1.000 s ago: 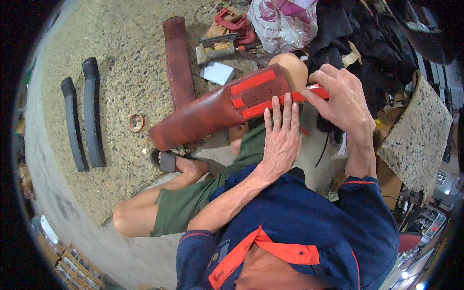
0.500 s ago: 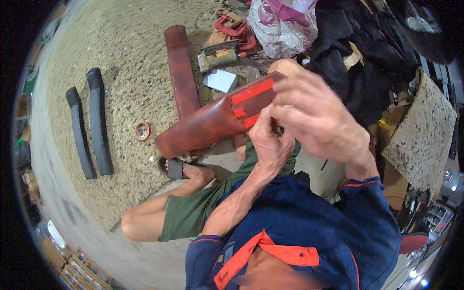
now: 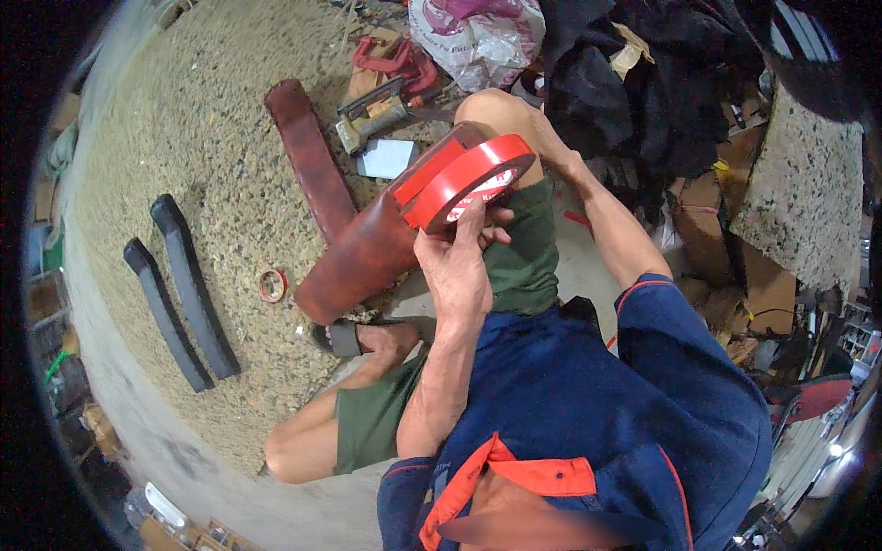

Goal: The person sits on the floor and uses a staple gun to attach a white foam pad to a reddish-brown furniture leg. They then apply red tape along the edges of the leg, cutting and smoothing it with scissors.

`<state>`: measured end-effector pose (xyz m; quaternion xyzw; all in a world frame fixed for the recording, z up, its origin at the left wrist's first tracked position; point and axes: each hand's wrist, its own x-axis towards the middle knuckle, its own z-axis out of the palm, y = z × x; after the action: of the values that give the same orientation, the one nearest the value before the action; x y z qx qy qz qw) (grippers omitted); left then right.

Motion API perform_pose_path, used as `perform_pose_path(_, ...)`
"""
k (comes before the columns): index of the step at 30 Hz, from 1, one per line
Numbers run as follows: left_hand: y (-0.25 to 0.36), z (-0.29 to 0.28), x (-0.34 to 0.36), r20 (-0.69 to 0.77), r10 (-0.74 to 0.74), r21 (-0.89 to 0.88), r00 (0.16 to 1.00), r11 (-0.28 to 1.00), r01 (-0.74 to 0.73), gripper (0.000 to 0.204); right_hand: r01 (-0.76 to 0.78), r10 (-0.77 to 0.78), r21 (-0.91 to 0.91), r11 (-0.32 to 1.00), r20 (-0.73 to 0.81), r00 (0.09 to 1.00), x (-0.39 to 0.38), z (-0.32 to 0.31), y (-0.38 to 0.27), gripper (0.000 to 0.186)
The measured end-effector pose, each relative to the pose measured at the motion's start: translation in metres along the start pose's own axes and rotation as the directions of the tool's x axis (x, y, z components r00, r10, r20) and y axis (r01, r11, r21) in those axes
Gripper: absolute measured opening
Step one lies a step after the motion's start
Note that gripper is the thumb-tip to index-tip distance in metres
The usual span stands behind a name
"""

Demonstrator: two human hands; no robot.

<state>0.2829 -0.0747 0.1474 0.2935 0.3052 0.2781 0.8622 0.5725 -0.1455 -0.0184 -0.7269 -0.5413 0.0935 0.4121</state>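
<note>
Your left hand [image 3: 453, 266] grasps the red tape roll [image 3: 462, 177] near its lower rim; your right hand [image 3: 550, 145] is partly hidden behind your knee [image 3: 496, 112], its grip unreadable. The roll seems light and firm, best pinched rim-to-core. Just beyond lies the smooth brown leather piece [image 3: 360, 254], probably pliable.

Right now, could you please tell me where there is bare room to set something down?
There's bare mat between the black strips and the narrow brown piece, above the small roll in view. It's crowded around the clamps and plastic bag.
</note>
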Motion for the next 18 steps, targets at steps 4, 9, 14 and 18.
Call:
perform_pose_path(4,0.000,0.001,-0.005,-0.016,-0.033,-0.023,0.999,0.999,0.032,0.031,-0.137,0.181,-0.249,0.959,0.162,0.970,0.001,-0.002,-0.007,0.043)
perform_pose_path(9,0.002,0.001,-0.008,-0.026,-0.064,-0.035,0.998,0.997,0.063,0.032,0.086,-0.067,-0.464,0.882,0.057,0.996,-0.007,0.003,-0.010,0.040)
perform_pose_path(14,0.004,0.002,-0.009,-0.066,-0.063,-0.006,0.996,0.998,0.063,0.031,-0.121,0.176,-0.411,0.904,0.100,0.979,0.014,-0.007,-0.008,0.054)
perform_pose_path(18,0.004,0.000,-0.008,-0.086,-0.041,0.043,0.995,0.998,0.045,0.023,-0.487,0.485,-0.009,0.873,-0.085,0.871,-0.009,-0.058,-0.043,0.066)
